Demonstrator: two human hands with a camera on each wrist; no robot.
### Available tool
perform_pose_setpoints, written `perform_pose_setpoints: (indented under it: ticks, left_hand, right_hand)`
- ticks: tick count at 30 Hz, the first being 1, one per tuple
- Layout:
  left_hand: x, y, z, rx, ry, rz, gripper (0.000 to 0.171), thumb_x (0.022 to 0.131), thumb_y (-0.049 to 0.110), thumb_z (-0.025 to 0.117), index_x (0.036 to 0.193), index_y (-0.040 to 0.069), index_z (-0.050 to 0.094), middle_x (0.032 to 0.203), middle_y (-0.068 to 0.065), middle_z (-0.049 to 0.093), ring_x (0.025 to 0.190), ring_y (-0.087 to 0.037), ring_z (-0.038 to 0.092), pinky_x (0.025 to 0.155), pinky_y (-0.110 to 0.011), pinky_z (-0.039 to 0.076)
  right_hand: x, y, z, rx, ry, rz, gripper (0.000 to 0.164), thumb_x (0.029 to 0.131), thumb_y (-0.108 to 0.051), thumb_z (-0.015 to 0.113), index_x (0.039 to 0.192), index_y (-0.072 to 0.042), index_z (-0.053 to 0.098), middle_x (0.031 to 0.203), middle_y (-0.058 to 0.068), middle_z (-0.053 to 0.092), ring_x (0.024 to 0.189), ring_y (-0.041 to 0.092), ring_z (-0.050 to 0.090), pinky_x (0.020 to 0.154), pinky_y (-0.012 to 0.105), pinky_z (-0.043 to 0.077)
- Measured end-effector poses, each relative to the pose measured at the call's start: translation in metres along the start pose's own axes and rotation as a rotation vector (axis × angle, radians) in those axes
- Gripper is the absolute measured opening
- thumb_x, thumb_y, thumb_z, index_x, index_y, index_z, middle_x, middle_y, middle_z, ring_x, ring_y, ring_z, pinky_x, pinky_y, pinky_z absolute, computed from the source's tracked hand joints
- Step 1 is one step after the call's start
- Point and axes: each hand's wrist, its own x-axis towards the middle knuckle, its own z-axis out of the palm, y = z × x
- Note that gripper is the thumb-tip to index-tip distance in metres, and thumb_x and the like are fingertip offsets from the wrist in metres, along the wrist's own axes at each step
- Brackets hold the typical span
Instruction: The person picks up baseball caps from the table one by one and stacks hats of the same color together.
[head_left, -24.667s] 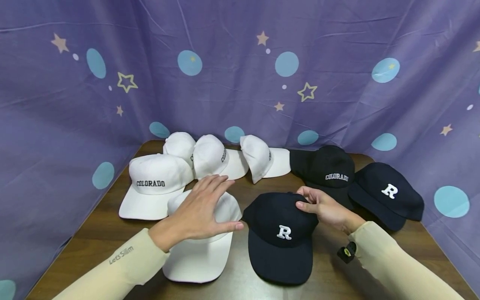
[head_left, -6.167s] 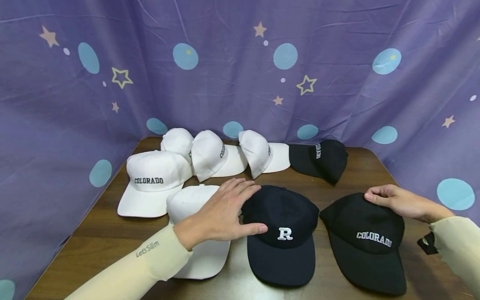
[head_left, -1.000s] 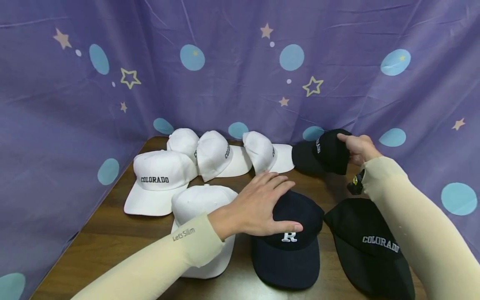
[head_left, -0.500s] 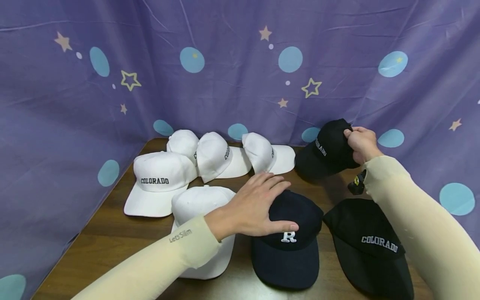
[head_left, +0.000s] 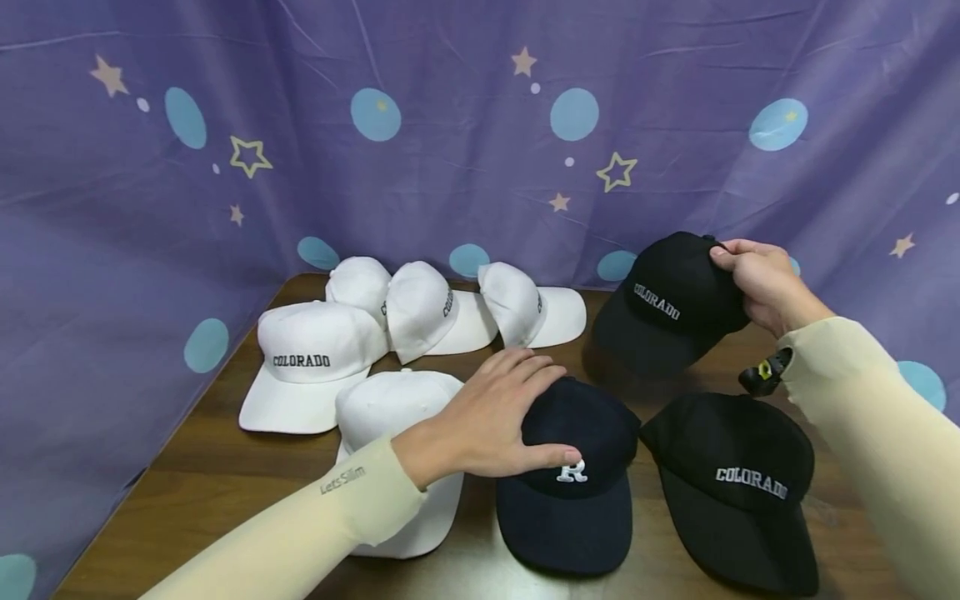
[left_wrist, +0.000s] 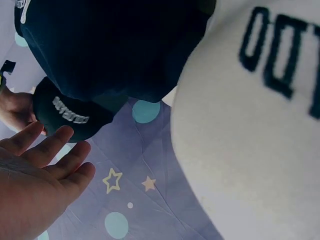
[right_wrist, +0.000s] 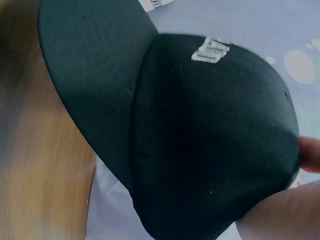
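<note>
My right hand (head_left: 765, 283) pinches a black baseball cap (head_left: 667, 308) lettered COLORADO by the back of its crown. This cap is tilted, brim down and toward me, at the back right; the right wrist view shows its crown and brim (right_wrist: 90, 85) close up. My left hand (head_left: 487, 417), fingers spread and loosely bent, hovers between a white cap (head_left: 382, 408) and a navy cap (head_left: 566, 525) with a white R, overlapping both in the head view. At the front right lies another black COLORADO cap (head_left: 742, 492), brim toward me.
Several white COLORADO caps stand at the back left, including a front-facing one (head_left: 315, 358) and a sideways one (head_left: 517, 304) with its brim to the right. The wooden table (head_left: 187, 475) meets a purple patterned curtain (head_left: 480, 183) behind.
Over the last second my right hand has lifted the back black cap off its row and turned its lettering toward me. Earlier, the other black cap came forward; the right-hand R cap left its spot.
</note>
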Motion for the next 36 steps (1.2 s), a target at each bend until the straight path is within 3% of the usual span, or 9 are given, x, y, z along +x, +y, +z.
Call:
perform_pose_setpoints:
  ticks: [5, 11, 16, 20, 27, 30, 36]
  left_hand:
    - [-0.003, -0.001, 0.0, -0.004, 0.019, 0.002, 0.094, 0.085, 0.08, 0.058, 0.152, 0.015, 0.048, 0.153, -0.004, 0.048, 0.148, -0.026, 0.033, 0.126, -0.039, 0.014]
    - [-0.006, -0.001, 0.0, -0.009, 0.035, 0.006, 0.093, 0.085, 0.079, 0.059, 0.151, 0.014, 0.048, 0.153, -0.004, 0.048, 0.147, -0.025, 0.035, 0.126, -0.039, 0.015]
    - [-0.008, 0.001, 0.003, -0.01, 0.026, 0.002, 0.094, 0.086, 0.08, 0.056, 0.152, 0.014, 0.047, 0.153, -0.004, 0.047, 0.147, -0.027, 0.035, 0.126, -0.041, 0.017]
    - [-0.008, 0.004, 0.005, -0.01, 0.023, 0.008, 0.095, 0.086, 0.081, 0.055, 0.152, 0.013, 0.047, 0.154, -0.005, 0.047, 0.147, -0.027, 0.035, 0.125, -0.044, 0.02]
    - [-0.004, 0.01, 0.008, -0.024, 0.006, 0.007, 0.095, 0.085, 0.081, 0.055, 0.154, 0.015, 0.045, 0.156, -0.004, 0.045, 0.149, -0.026, 0.032, 0.126, -0.044, 0.018]
    - [-0.001, 0.012, 0.008, -0.025, -0.01, 0.01, 0.095, 0.086, 0.082, 0.054, 0.155, 0.016, 0.044, 0.157, -0.004, 0.043, 0.149, -0.026, 0.031, 0.126, -0.043, 0.015]
    - [0.002, 0.015, 0.009, -0.005, -0.005, 0.028, 0.095, 0.086, 0.081, 0.055, 0.154, 0.015, 0.045, 0.156, -0.005, 0.044, 0.148, -0.027, 0.033, 0.126, -0.042, 0.015]
  right_hand:
    - [-0.013, -0.005, -0.013, 0.182, -0.086, 0.01, 0.016, 0.101, -0.024, 0.065, 0.087, -0.019, 0.071, 0.082, -0.005, 0.063, 0.069, 0.01, 0.064, 0.061, 0.026, 0.055]
    - [-0.023, -0.009, -0.025, 0.237, -0.174, -0.024, 0.012, 0.102, -0.021, 0.064, 0.097, -0.015, 0.073, 0.089, -0.002, 0.068, 0.075, 0.013, 0.067, 0.064, 0.028, 0.057]
    - [-0.03, -0.011, -0.035, 0.19, -0.261, -0.068, 0.017, 0.106, -0.017, 0.056, 0.103, -0.014, 0.073, 0.092, 0.0, 0.069, 0.077, 0.014, 0.068, 0.064, 0.03, 0.057]
    - [-0.033, -0.011, -0.045, 0.165, -0.381, -0.111, 0.023, 0.109, -0.01, 0.047, 0.107, -0.01, 0.071, 0.094, 0.002, 0.07, 0.079, 0.015, 0.068, 0.065, 0.031, 0.057]
    - [-0.038, -0.008, -0.062, -0.071, -0.531, -0.163, 0.031, 0.111, -0.008, 0.038, 0.119, -0.015, 0.067, 0.099, 0.002, 0.071, 0.083, 0.018, 0.069, 0.069, 0.035, 0.057]
    - [-0.042, -0.005, -0.069, -0.11, -0.584, -0.174, 0.032, 0.112, -0.007, 0.036, 0.123, -0.014, 0.065, 0.101, 0.004, 0.072, 0.084, 0.02, 0.07, 0.07, 0.035, 0.058]
    - [-0.052, 0.001, -0.08, -0.196, -0.591, -0.211, 0.035, 0.112, -0.004, 0.034, 0.125, -0.016, 0.064, 0.102, 0.004, 0.072, 0.087, 0.021, 0.071, 0.071, 0.036, 0.058]
